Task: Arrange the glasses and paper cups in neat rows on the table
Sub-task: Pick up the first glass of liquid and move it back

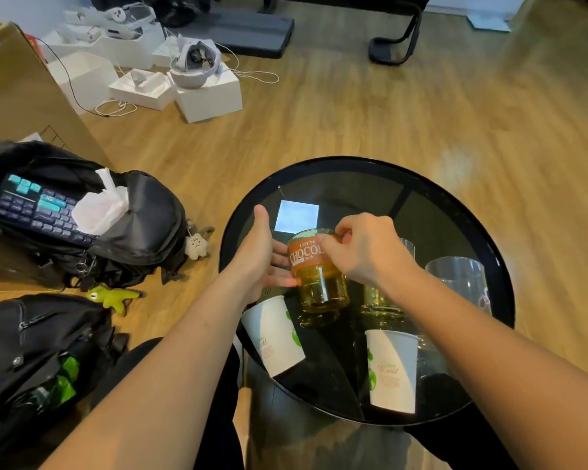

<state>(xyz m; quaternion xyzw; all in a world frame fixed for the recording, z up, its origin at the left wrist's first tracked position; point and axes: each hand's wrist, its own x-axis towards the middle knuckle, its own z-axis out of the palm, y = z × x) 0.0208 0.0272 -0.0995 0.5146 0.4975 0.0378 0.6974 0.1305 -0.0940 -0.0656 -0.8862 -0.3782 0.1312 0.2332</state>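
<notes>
An amber glass [321,286] with a brown printed band stands near the middle of the round black glass table [353,184]. My right hand [367,249] pinches its rim from the right. My left hand [258,256] lies flat against its left side, fingers spread. A white paper cup [274,335] stands at the near left edge, another white paper cup [392,371] at the near right. A second amber glass [381,305] is half hidden under my right forearm. A clear glass [462,279] stands at the right, and another clear glass [408,247] shows behind my right hand.
Two black backpacks [82,225] [38,351] lie on the wooden floor at the left, one holding a keyboard. White boxes with headsets [197,79] sit further back. A cardboard box [21,93] stands far left. A square light reflection [297,215] shows on the tabletop.
</notes>
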